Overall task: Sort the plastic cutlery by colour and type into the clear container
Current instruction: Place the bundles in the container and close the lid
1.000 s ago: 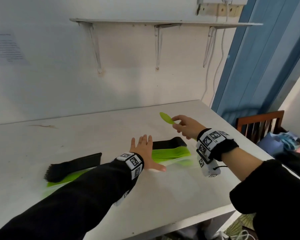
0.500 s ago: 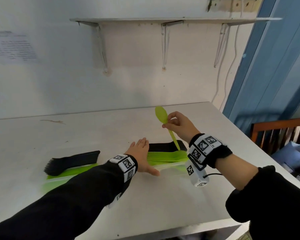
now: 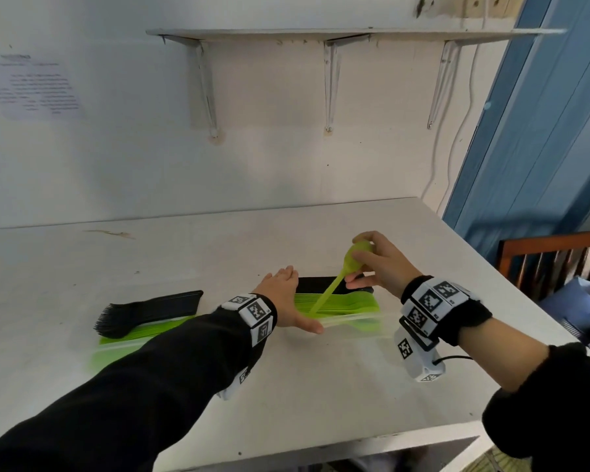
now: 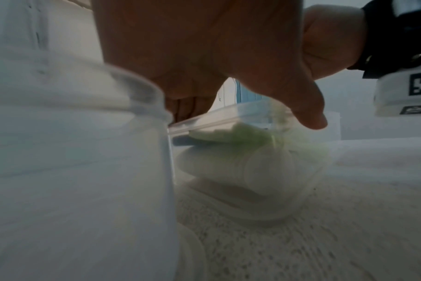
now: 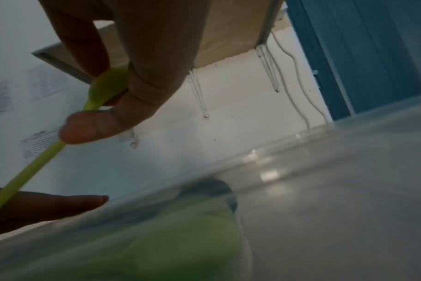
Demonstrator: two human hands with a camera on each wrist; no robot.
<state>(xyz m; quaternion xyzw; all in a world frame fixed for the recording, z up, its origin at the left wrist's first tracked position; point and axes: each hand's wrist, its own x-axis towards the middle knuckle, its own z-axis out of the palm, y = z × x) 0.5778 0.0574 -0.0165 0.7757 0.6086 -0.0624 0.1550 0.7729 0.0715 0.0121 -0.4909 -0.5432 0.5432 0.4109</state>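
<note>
Cutlery sorting is under way on a white table that fills our head view, and we go from the biggest things down. Our clear container lies across the middle of the table, long and low, with green spoons stacked at its 3 o'clock end and black forks toward 9 o'clock. Our left hand lies flat and open, fingers straight, pressing on the container. Our right hand pinches the bowl of a single green spoon, its handle slanting down toward 7 o'clock onto the green stack. We judge this to be the placing step. Next, we should lower the bowl end until the spoon lies along its stack, then let go.
</note>
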